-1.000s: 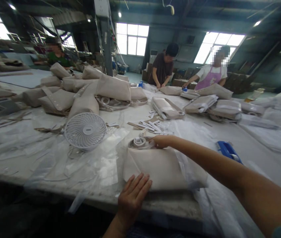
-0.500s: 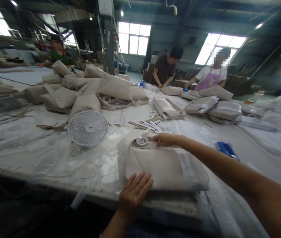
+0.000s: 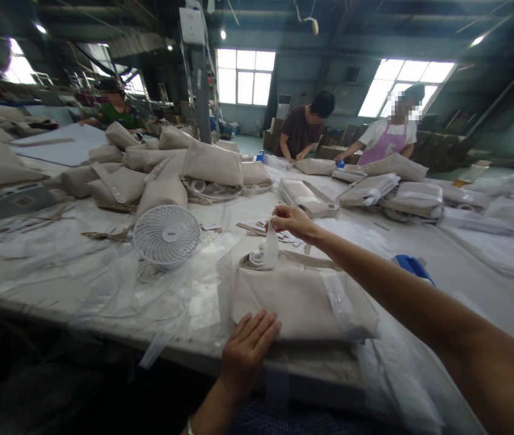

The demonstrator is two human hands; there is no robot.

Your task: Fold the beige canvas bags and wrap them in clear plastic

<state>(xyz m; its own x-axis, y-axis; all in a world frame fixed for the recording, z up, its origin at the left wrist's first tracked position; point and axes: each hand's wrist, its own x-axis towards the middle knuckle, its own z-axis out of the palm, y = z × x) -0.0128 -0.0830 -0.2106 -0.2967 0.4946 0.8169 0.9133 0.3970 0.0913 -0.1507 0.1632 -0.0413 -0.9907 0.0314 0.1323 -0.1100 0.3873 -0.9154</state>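
Note:
A beige folded bag [image 3: 297,302] lies at the table's front edge, with a strip of clear tape [image 3: 338,299] around its right part. My left hand [image 3: 252,344] rests flat on the bag's lower left, fingers stretched out. Above the bag's far side, my right hand [image 3: 291,220] pinches the top of a strip of clear tape [image 3: 271,246], which hangs down to the coiled strap [image 3: 256,260] at the bag's upper left. The lower end of the strip meets the coil; whether it is stuck there I cannot tell.
A white fan [image 3: 167,235] stands left of the bag, near scissors [image 3: 107,234]. Blue tape dispenser [image 3: 413,269] at right. Beige bags [image 3: 211,163] are heaped behind; wrapped bags [image 3: 309,196] lie farther back. Two people [image 3: 305,127] work across the table, another at far left.
My right hand has risen from the bag's far edge, and a clear strip now stretches below its fingers. My left hand stays on the bag. The view has shifted slightly.

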